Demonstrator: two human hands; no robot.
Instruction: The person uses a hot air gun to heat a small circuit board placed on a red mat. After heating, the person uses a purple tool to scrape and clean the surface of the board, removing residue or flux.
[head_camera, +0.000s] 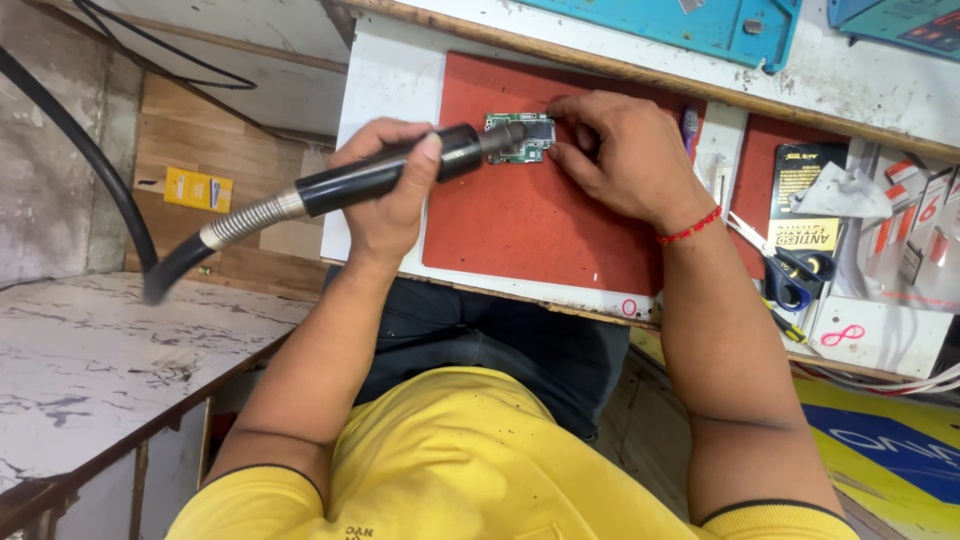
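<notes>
On the red mat (520, 220), left hand (385, 195) grips a black hot-air wand (380, 178), nozzle over the green board (522, 138). Right hand (615, 155) pins the board's edge with its fingertips.

White work surface (385, 90) with a wooden front edge carries a red rectangular mat (520, 225); a small green circuit board (522, 138) lies on the mat near its far edge. Blue-handled scissors (790, 275) and a crumpled white cloth (840, 192) lie to the mat's right.
</notes>
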